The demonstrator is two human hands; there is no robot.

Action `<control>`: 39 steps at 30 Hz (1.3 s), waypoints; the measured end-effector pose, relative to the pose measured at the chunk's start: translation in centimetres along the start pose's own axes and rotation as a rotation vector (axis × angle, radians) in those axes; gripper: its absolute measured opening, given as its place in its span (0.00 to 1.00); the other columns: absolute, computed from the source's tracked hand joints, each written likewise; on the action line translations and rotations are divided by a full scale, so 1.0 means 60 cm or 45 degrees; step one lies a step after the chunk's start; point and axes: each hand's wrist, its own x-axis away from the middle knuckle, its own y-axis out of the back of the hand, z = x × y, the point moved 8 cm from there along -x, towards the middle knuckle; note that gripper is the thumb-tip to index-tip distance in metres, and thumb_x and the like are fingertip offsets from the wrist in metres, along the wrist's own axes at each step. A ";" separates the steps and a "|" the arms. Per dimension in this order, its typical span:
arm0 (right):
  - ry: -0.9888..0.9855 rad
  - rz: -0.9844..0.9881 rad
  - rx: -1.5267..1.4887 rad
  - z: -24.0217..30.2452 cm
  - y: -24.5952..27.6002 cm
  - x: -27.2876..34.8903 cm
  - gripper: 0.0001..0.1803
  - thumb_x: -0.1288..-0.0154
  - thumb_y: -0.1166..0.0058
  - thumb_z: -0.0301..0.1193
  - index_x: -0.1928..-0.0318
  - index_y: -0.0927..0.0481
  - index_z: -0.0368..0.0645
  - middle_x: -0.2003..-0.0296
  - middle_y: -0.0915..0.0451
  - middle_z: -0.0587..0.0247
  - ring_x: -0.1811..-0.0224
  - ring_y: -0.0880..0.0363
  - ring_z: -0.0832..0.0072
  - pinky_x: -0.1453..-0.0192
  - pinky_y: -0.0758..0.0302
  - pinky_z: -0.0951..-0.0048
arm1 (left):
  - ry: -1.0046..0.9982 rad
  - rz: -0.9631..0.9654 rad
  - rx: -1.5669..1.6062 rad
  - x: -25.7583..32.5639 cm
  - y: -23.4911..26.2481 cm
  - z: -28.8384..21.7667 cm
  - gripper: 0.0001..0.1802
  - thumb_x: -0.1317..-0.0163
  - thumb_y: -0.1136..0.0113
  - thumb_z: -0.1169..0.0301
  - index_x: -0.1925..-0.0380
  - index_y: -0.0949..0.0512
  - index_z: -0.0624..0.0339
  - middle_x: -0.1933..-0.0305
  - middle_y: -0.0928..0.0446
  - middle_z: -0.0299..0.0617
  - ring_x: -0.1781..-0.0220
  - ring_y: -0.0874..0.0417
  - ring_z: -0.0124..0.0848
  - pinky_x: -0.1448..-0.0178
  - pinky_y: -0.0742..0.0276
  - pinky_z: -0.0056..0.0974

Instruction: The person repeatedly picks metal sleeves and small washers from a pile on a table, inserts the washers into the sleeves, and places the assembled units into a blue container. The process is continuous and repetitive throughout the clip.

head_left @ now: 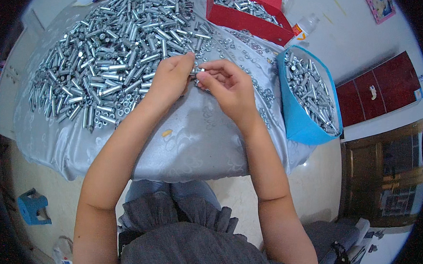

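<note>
Both my left hand [169, 78] and right hand [227, 85] pinch one small steel bolt [198, 71] just right of the bolt heap [115, 57]; I judge it stiff, slick, best gripped by its ends.

Both forearms are bare from the elbows down, with no sleeves, watch or rings showing on the left hand [170, 78] or the right hand [227, 85]. A dark grey garment [188, 239] with a gathered, ruffled edge covers the lap, and blue-grey trousers [171, 191] show just above it at the knees.
</note>
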 end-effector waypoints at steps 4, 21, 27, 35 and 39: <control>0.267 0.018 0.247 0.028 -0.003 0.001 0.11 0.49 0.45 0.22 0.62 0.23 0.38 0.65 0.23 0.59 0.65 0.24 0.76 0.59 0.27 0.79 | 0.113 0.055 0.127 0.007 -0.006 0.007 0.15 0.40 0.54 0.57 0.79 0.30 0.54 0.87 0.39 0.28 0.87 0.42 0.19 0.83 0.50 0.26; 0.249 0.003 0.743 0.039 0.011 0.003 0.09 0.50 0.42 0.32 0.69 0.23 0.42 0.82 0.28 0.66 0.82 0.32 0.72 0.73 0.32 0.75 | 0.131 0.110 -0.008 0.011 -0.016 0.007 0.17 0.39 0.55 0.57 0.83 0.30 0.53 0.88 0.39 0.27 0.88 0.43 0.18 0.84 0.52 0.26; 0.494 0.046 0.722 0.055 0.004 0.005 0.13 0.54 0.39 0.34 0.68 0.24 0.43 0.80 0.27 0.66 0.80 0.30 0.73 0.73 0.31 0.74 | 0.174 0.150 0.011 0.011 -0.018 0.007 0.17 0.40 0.55 0.57 0.82 0.31 0.52 0.88 0.41 0.26 0.89 0.45 0.18 0.84 0.53 0.27; 0.337 0.036 0.873 0.056 0.011 0.006 0.11 0.52 0.41 0.35 0.71 0.24 0.42 0.78 0.28 0.62 0.79 0.29 0.73 0.73 0.31 0.74 | 0.168 0.090 -0.001 0.011 -0.014 0.005 0.16 0.41 0.53 0.56 0.82 0.31 0.53 0.89 0.41 0.27 0.89 0.45 0.18 0.85 0.55 0.27; 0.434 0.008 0.823 0.061 0.008 0.006 0.14 0.54 0.40 0.38 0.72 0.25 0.42 0.80 0.29 0.62 0.79 0.30 0.73 0.74 0.31 0.74 | 0.153 0.138 -0.014 0.011 -0.015 0.004 0.16 0.41 0.52 0.56 0.82 0.31 0.54 0.89 0.41 0.27 0.89 0.45 0.18 0.85 0.54 0.27</control>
